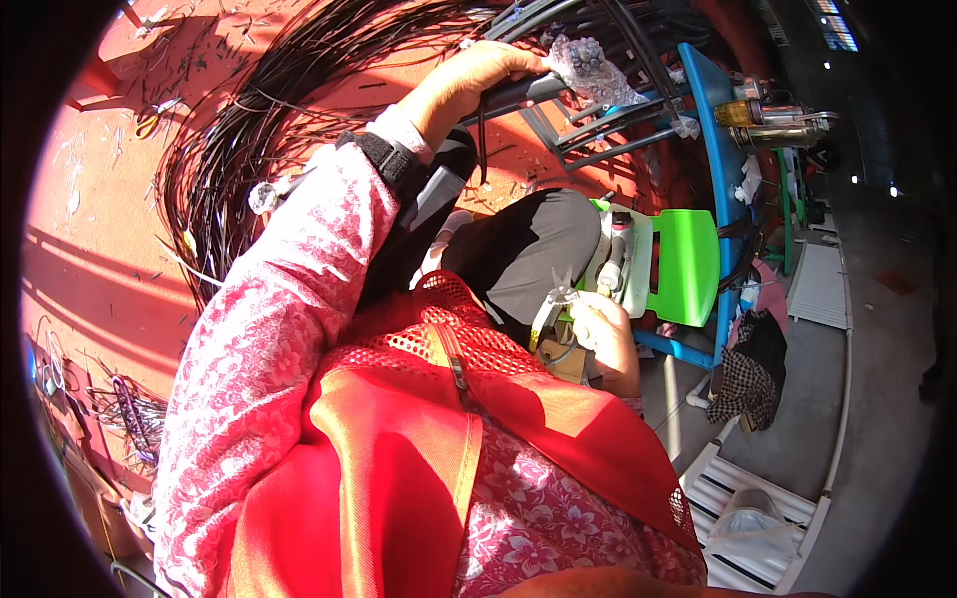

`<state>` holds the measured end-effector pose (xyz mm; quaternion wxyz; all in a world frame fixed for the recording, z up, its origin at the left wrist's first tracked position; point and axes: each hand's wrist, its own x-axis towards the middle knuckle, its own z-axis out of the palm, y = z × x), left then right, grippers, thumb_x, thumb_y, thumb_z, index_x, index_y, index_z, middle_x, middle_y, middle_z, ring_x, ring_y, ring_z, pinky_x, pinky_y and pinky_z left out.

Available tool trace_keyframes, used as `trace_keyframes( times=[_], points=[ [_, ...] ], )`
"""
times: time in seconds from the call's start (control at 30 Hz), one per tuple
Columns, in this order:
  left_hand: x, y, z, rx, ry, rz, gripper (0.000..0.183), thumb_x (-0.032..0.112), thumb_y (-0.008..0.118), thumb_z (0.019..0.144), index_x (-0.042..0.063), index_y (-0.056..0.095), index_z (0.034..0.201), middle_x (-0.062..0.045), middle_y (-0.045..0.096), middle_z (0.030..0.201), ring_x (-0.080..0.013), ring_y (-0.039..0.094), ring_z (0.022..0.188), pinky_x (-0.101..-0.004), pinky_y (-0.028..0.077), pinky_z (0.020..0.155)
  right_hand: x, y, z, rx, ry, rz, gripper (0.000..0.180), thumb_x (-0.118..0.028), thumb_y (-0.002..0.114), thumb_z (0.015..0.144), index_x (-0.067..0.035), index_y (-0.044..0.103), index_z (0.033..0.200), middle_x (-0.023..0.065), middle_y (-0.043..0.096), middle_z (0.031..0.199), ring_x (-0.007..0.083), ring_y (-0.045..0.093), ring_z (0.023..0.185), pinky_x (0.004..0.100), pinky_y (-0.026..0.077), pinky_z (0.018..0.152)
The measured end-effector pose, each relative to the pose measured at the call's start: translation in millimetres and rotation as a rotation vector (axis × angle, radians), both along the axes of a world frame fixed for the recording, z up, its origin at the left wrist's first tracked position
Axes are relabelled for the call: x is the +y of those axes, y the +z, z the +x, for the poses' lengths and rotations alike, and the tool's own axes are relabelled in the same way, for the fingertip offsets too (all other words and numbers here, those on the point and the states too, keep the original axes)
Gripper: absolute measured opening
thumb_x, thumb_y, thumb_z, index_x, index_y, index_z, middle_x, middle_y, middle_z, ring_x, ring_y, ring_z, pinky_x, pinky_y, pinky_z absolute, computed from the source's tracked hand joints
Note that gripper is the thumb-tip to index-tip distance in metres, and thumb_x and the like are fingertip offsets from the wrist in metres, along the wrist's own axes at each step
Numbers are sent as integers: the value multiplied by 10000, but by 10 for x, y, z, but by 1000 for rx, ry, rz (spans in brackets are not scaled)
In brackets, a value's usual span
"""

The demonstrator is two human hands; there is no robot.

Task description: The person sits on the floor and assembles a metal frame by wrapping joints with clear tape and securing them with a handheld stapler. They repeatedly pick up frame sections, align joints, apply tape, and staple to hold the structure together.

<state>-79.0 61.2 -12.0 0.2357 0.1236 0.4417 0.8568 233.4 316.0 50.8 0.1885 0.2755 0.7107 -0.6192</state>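
Note:
My left hand (486,69) reaches out at the top, its fingers curled over the dark metal tube of a frame (523,93). Bubble wrap (591,67) covers the frame's corner just beyond the fingertips. Close to my knee, my right hand (604,329) grips pliers (562,296) with yellow on the handle, their jaws pointing away from me and apart. A hand tool with a pale body (614,258) lies on the white and green seat beside that hand. Long black flexible strips (217,172) lie in a big curved bundle left of the frame.
A green plastic chair (684,265) stands against a blue table edge (706,134) with a glass jar (736,113). Scissors (148,125) and scraps lie on the red floor. Checked cloth (736,381) hangs at right, above a white slatted rack (736,493) holding a plastic bag.

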Motion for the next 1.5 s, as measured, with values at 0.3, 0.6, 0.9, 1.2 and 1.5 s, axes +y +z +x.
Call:
trace_keyframes(
  times=[0.3, 0.6, 0.9, 1.2, 1.5],
  points=[
    [41, -41, 8, -116, -4, 138, 239, 241, 775, 868, 18, 751, 951, 27, 616, 703, -72, 574, 645, -220, 501, 630, -615, -123, 191, -164, 328, 40, 276, -138, 570, 939, 30, 587, 1157, 64, 590, 917, 143, 543, 769, 268, 404, 700],
    [16, -3, 58, -163, -89, 226, 198, 225, 761, 879, 73, 699, 768, 29, 622, 669, -65, 573, 610, -214, 489, 588, -177, 57, -197, 158, 492, 178, 441, -192, 560, 934, 77, 535, 1282, 157, 632, 1101, 261, 638, 993, 376, 492, 929],
    [48, -31, 100, -96, -82, 225, 288, 311, 757, 882, 95, 659, 717, 47, 563, 666, -64, 477, 606, -226, 409, 584, -1156, 127, -1518, 95, 132, -500, 579, -421, 506, 981, 46, 511, 1324, 196, 672, 1090, 374, 676, 995, 521, 548, 887],
    [33, 21, 130, -104, -63, 196, 324, 335, 779, 865, 105, 633, 689, 40, 540, 640, -73, 465, 594, -242, 403, 576, -1308, 80, -1629, 194, 7, -423, 503, -433, 514, 992, 11, 524, 1227, 141, 630, 958, 330, 686, 885, 482, 567, 800],
    [24, 41, 149, -74, -31, 194, 313, 327, 785, 861, 100, 643, 698, 40, 548, 653, -73, 466, 602, -242, 402, 582, -1281, 164, -1759, 156, 8, -317, 498, -439, 489, 998, -8, 565, 1237, 140, 671, 971, 308, 686, 895, 472, 562, 807]
  ],
)
